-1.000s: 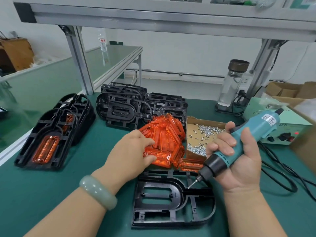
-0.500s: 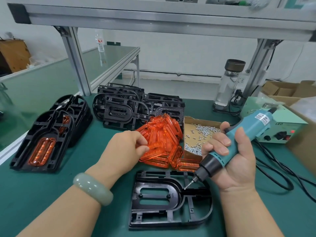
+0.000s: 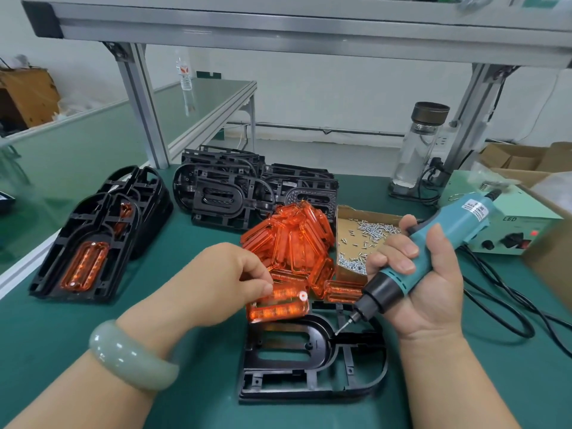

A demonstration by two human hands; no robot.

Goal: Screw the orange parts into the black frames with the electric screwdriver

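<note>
A black frame (image 3: 312, 360) lies flat on the green mat in front of me, its oval opening bare. My left hand (image 3: 216, 280) pinches one orange part (image 3: 278, 305) and holds it just above the frame's far edge. Behind it sits a pile of orange parts (image 3: 294, 239). My right hand (image 3: 424, 283) grips the teal electric screwdriver (image 3: 433, 252), bit pointing down-left, its tip just over the frame's middle rib.
A cardboard tray of small screws (image 3: 365, 233) sits behind the screwdriver. Stacked empty black frames (image 3: 235, 193) stand at the back; frames with orange parts fitted (image 3: 89, 243) lie on the left. A green power box (image 3: 507, 224), black cables (image 3: 510, 305) and a glass bottle (image 3: 421, 147) are on the right.
My left hand has lifted one orange part out of the pile and drawn it toward the frame in front. The right hand and screwdriver have barely moved.
</note>
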